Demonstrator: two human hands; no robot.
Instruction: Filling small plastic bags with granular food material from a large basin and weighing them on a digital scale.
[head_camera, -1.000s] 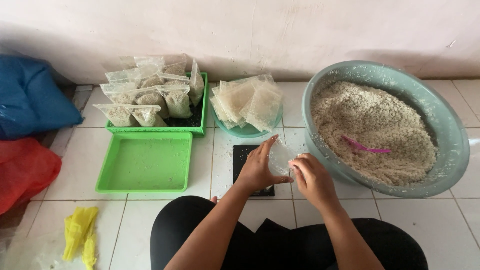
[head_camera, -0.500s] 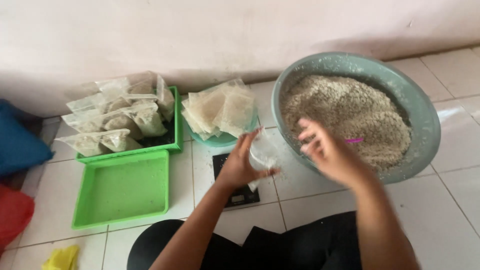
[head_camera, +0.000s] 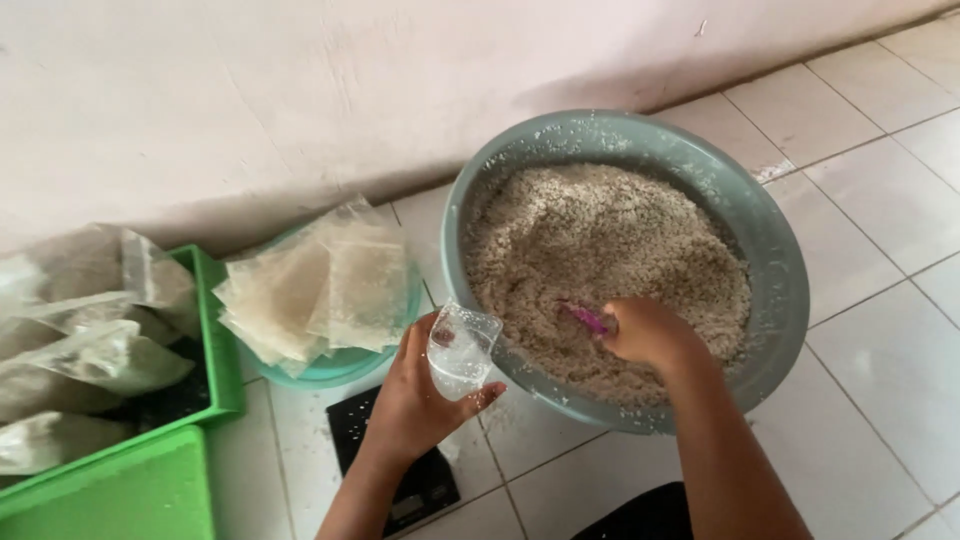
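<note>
Two hands at work, both over or beside the big basin. Left hand (head_camera: 415, 400) clamped on a small clear plastic bag (head_camera: 462, 350), fingers wrapped round its lower part, thumb in front; bag mouth held open, pointing up and toward the basin rim. Bag looks empty or nearly so, can't tell for sure. It sits just outside the basin's near-left edge, above the floor tiles.

Right hand (head_camera: 650, 335) is inside the basin, closed on a pink scoop (head_camera: 588, 318); only a short bit of the handle shows past the fingers, the rest is hidden by the hand and grain. Hand rests on the grain surface, near the front of the pile.

Grey-green basin (head_camera: 780, 260) is round, wide, filled w/ pale grain mix (head_camera: 600, 230); bits stuck on the inner wall and rim. Stands on white floor tiles (head_camera: 860, 130), close to the wall (head_camera: 300, 90).

Under the left forearm: small black scale (head_camera: 400, 480) on the floor, display at its near edge. Left of the basin, a teal bowl (head_camera: 345, 365) holding a stack of empty clear bags (head_camera: 320, 285), fanned out. Further left, green tray (head_camera: 220, 340) w/ filled, sealed bags (head_camera: 100, 350) of the same pale stuff. Second green tray (head_camera: 110, 495) at bottom left, just in front of the first.
</note>
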